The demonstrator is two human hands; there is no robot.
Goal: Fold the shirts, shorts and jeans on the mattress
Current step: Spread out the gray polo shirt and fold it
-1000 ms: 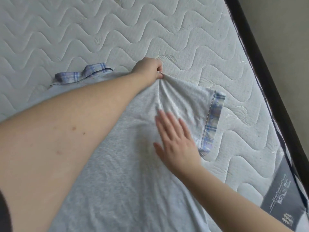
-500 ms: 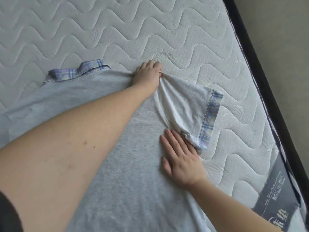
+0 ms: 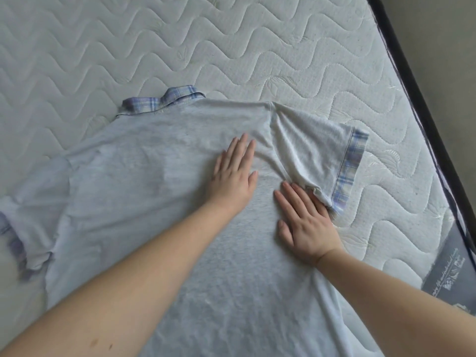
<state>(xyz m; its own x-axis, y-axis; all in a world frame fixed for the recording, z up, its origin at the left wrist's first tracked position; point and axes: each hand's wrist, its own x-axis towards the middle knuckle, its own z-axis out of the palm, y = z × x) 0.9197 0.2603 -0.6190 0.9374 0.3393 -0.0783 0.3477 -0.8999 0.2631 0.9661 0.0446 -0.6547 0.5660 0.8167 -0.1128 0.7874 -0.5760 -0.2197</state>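
A home bedroom: bare quilted mattress [image 3: 257,47] beside a plain wall [image 3: 438,34].

Two bare forearms reach in from the lower edge of the head view, uncovered from the frame edge to the wrists; no sleeve, watch, bracelet or ring shows. The left forearm [image 3: 123,287] is broad and smooth, with two small dark marks low on it, well back from the left hand [image 3: 233,176]. The right hand [image 3: 306,222] has short, plain, unpainted nails, as has the left. The right forearm [image 3: 401,302] is unmarked.
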